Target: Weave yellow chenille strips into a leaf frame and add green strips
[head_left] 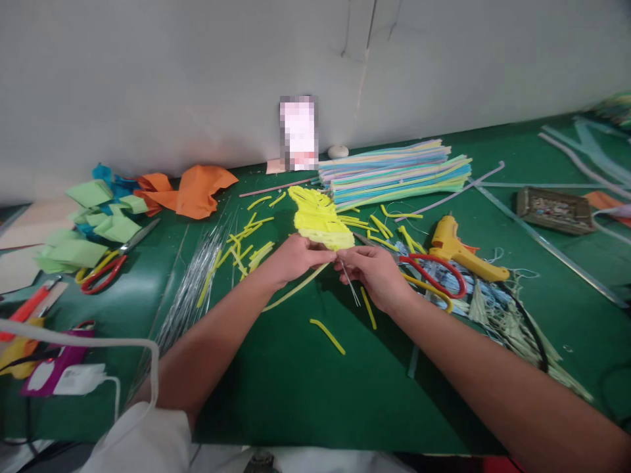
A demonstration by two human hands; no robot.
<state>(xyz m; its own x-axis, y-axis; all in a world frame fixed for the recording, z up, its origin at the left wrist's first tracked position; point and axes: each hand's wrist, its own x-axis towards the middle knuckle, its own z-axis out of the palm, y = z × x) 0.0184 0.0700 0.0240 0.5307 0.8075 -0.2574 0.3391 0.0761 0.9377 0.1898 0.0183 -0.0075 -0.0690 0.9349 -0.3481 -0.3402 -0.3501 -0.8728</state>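
Note:
A bright yellow piece built of pipe cleaners (323, 217) is held up over the green table, fluffy and layered. My left hand (298, 258) pinches its lower left edge. Thin wire ends (351, 289) stick out below it, by the fingertips of my right hand (372, 269), which is closed at its base. A long pale yellow pipe cleaner (298, 287) trails from the grip down to the left. Cut yellow pipe cleaner pieces (327, 336) lie below and around both hands. Scissors with red and yellow handles (438, 276) rest just right of my right hand.
Bundled pastel pipe cleaners (399, 174) lie at the back beside a propped phone (298, 133). At right are a yellow glue gun (461, 253), tassels (497, 309) and a small box (557, 210). Leftward are wires (197, 289), orange paper (202, 190), more scissors (118, 259) and a power strip (59, 364).

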